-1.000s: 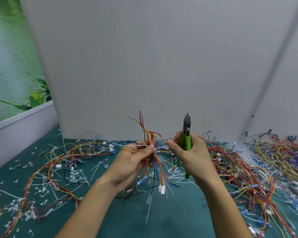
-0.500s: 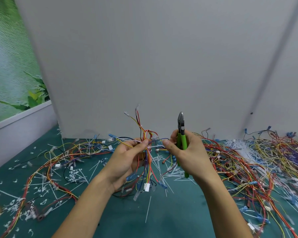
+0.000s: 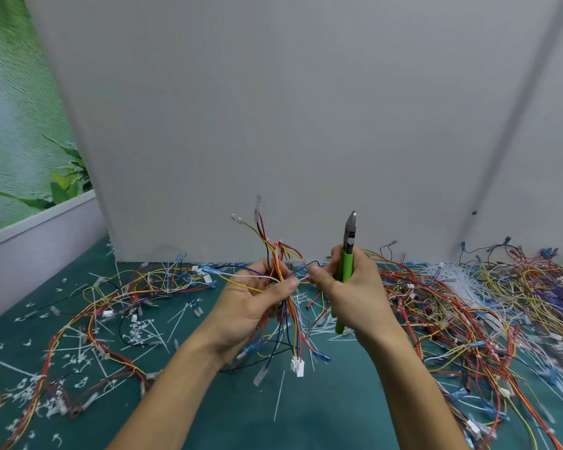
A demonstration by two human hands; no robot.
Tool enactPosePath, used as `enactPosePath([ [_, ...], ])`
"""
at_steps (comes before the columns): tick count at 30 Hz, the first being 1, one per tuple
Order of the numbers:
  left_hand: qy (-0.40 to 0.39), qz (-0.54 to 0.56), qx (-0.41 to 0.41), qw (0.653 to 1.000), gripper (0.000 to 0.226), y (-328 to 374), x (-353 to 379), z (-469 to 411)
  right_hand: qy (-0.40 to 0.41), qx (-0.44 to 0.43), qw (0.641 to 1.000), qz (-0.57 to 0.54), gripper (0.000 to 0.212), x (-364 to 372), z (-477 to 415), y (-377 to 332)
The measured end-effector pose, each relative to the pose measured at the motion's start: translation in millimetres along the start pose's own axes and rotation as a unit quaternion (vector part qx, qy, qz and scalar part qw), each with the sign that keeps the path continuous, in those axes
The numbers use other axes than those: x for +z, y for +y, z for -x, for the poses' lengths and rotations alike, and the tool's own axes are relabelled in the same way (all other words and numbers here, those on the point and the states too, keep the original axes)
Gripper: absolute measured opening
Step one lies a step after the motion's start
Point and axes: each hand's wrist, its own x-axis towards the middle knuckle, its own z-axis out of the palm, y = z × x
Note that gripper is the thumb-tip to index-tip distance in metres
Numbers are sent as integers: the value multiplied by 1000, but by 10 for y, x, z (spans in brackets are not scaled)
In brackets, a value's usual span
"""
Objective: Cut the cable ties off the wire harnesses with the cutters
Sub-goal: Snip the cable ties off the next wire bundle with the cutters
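Left hand (image 3: 251, 306) grips the wire harness (image 3: 276, 253) mid-bundle, fingers curled round it. Right hand (image 3: 358, 297), just beside, wraps the green cutters (image 3: 346, 264), tips up, clear of wires. We fear nicked insulation: ties likely sit tight among strands.

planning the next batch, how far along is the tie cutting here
Done: cut ties litter the mat beside loose harnesses on the left. In hand: the left hand grips one harness, the right hand holds the cutters tip up, not cutting. Left: the big tangled pile on the right; whether its ties are on is too small to tell.
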Motion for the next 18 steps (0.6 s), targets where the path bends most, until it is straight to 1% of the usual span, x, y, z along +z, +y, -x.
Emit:
enactPosePath([
  [6,-8,-7,2,1000,23,-44,-13,-6,23,-16,999,46,31,34,0,30],
  [11,-16,7,-4,1000,16,-50,-16,14,20,-19,998,50,30,31,-1,33],
  [14,-5,34,-11,999,24,-35,1,7,11,-24,999,34,28,6,0,15],
  [18,17,35,2,999,22,-20,15,5,1,-37,999,32,25,-30,6,-21],
])
